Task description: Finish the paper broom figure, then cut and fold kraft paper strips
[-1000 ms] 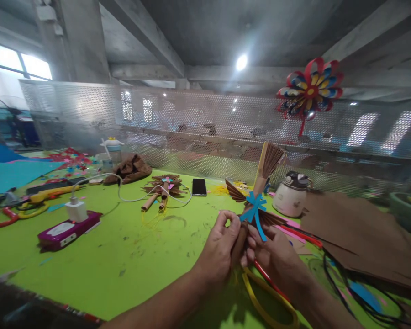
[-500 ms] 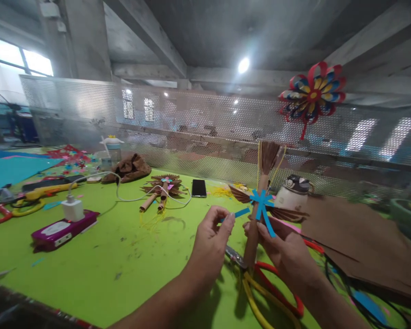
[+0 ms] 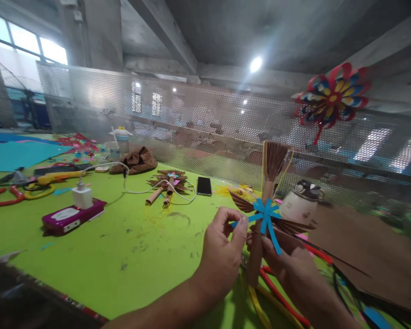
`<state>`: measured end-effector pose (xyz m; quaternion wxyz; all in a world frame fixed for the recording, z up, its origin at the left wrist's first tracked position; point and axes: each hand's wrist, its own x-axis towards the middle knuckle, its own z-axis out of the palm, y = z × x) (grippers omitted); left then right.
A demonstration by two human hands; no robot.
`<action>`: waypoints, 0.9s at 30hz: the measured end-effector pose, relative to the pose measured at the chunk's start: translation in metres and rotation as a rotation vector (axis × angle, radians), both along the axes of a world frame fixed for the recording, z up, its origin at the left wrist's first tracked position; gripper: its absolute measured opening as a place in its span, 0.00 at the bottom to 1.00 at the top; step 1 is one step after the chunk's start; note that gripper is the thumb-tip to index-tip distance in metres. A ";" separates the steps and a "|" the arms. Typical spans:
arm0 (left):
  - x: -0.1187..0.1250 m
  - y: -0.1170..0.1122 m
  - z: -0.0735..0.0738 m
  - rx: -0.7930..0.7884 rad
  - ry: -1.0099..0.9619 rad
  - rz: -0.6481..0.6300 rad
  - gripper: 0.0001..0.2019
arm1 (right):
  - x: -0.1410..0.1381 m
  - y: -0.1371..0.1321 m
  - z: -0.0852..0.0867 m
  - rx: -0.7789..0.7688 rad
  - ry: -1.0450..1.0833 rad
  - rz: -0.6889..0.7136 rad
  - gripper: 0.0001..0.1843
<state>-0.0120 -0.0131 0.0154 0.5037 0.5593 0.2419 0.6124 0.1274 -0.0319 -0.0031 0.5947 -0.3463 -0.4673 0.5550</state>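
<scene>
In the head view my left hand (image 3: 222, 251) pinches the outer end of a narrow blue paper strip (image 3: 254, 219). Its other end meets a blue paper bow (image 3: 267, 211) on the front of a brown rolled-paper tube (image 3: 256, 260). Around that tube, below the bow, my right hand (image 3: 294, 265) is closed, its thumb beside a hanging blue strip. A pleated brown fan (image 3: 274, 160) tops the tube, with yellow cord at its sides. Pleated brown wings (image 3: 292, 225) stick out left and right. Scissors with red and yellow handles (image 3: 284, 299) lie under my hands, partly hidden.
Brown paper sheets (image 3: 370, 251) and a white jar (image 3: 299, 201) are at the right. Behind lie a phone (image 3: 204, 186) and another brown paper craft (image 3: 171, 183). A purple power strip (image 3: 73, 217) with a white charger and cable stands left. A perforated screen (image 3: 192, 132) borders the table.
My left hand has moved right, bringing the blue strip from beside the tube up against the bow. My right hand still holds the tube. The view has shifted slightly.
</scene>
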 end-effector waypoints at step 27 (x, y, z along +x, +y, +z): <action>0.002 -0.004 0.001 -0.133 -0.044 -0.040 0.09 | -0.002 -0.004 0.001 -0.013 0.013 0.007 0.17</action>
